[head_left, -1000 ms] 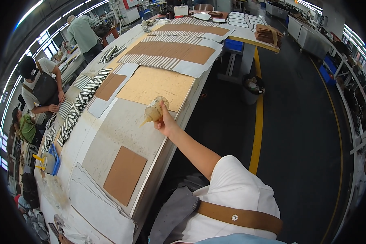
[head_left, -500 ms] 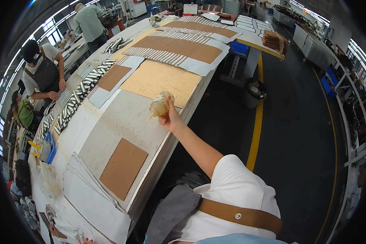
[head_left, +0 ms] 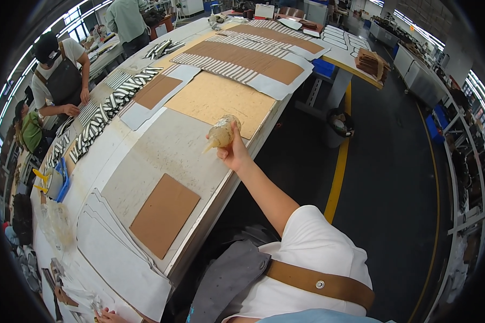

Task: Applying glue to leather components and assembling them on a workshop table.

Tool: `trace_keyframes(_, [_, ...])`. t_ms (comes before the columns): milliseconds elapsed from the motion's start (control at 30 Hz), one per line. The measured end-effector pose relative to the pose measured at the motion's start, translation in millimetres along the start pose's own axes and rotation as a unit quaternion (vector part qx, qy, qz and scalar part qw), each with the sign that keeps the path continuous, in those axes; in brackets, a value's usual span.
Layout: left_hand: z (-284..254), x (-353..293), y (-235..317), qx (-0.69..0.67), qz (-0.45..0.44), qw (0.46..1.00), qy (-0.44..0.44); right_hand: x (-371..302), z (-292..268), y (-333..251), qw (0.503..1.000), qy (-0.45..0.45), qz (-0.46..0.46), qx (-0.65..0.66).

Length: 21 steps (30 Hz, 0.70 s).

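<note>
The right hand [head_left: 234, 153] has its grip closed around a squeeze bottle [head_left: 223, 130] above the table [head_left: 94, 171]; the left hand's [head_left: 109, 316] I cannot tell. Holding the bottle seems the step; moving it calls for steadiness.

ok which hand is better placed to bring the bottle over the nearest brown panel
Right, I'd judge: the right hand holds the bottle just beyond the brown panel; the left hand is at the lower edge, by crumpled white material.

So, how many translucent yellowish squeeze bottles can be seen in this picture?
1: the translucent yellowish bottle is in the right hand, above the long pale worktable. Others may be hidden behind things.
</note>
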<state>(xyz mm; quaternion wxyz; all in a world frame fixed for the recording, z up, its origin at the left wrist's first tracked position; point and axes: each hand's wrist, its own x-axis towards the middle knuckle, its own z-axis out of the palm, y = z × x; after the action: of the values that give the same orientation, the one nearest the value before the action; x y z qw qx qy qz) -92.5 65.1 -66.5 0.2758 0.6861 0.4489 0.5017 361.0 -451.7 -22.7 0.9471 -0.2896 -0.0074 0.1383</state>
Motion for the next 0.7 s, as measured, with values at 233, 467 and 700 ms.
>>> trace_keyframes(233, [-5.4,12.9,-25.5,0.074,0.016,0.997,0.011,-4.3,7.5,-2.0,1.0,0.006,0.002,-0.021])
trace_keyframes(467, [-6.9,4.2,-19.8,0.05,0.03,0.998,-0.01,-3.2,9.4,-7.5,0.999,0.025,0.01,-0.027])
trace_keyframes(700, [-6.9,-5.5,-7.5,0.03,0.0,1.0,0.001,8.0,13.9,-21.0,0.997,0.023,0.017,-0.077])
